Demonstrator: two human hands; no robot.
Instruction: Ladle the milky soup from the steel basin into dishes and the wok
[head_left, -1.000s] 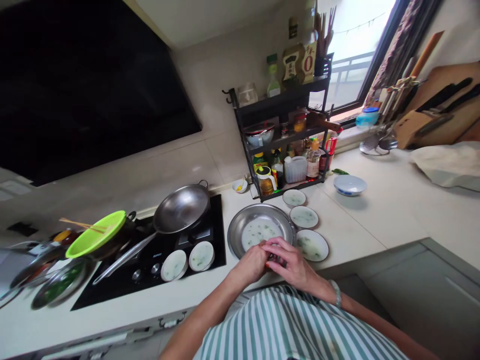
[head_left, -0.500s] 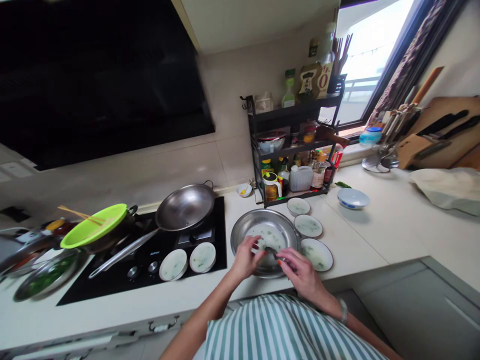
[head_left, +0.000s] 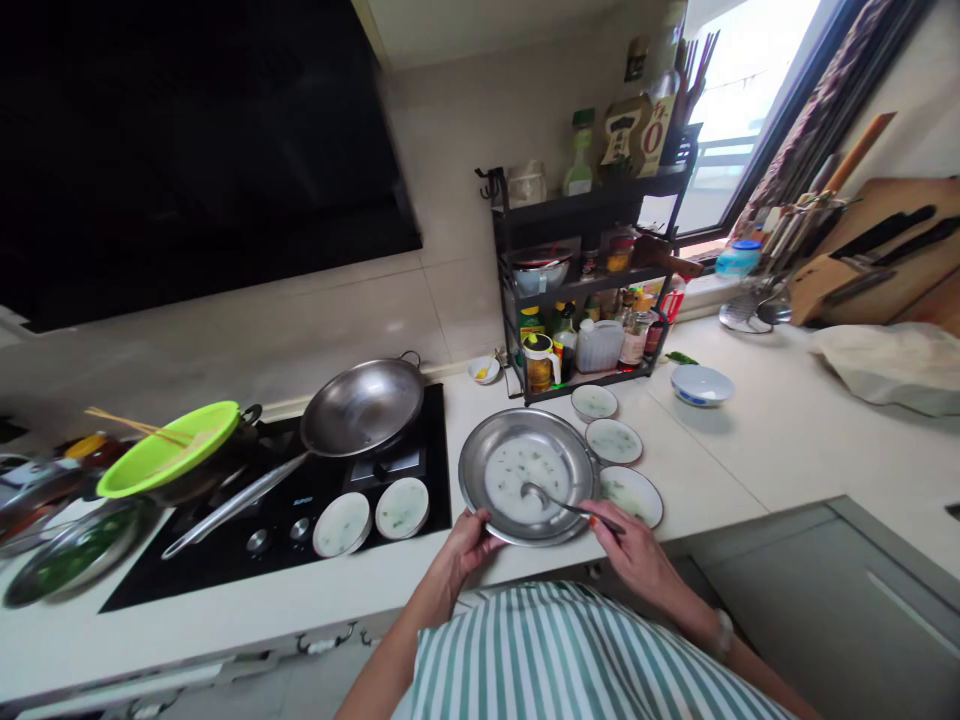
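Observation:
A wide steel basin (head_left: 480,455) stands on the counter, with white liquid and bits of green in its bottom. My left hand (head_left: 471,542) is closed on the basin's near left rim, thumb on top. In my right hand (head_left: 628,540) is the handle of a metal spoon (head_left: 559,502), whose bowl dips into the liquid. Close to the basin's right side sit a near bowl (head_left: 634,495), a middle bowl (head_left: 613,440) and a far bowl (head_left: 595,402), each filled with the same whitish, green-flecked mixture.
Two filled bowls (head_left: 403,507) rest on the hob's front right edge, below a steel wok (head_left: 364,405) with a long handle. A green colander (head_left: 169,450) with chopsticks is further left. Behind the basin stands a black spice rack (head_left: 592,290). One blue-white bowl (head_left: 701,385) is at right.
My left hand has gone from above the liquid down to the basin's near left rim. My right hand has drawn back rightward along the spoon, whose bowl now shows in the liquid.

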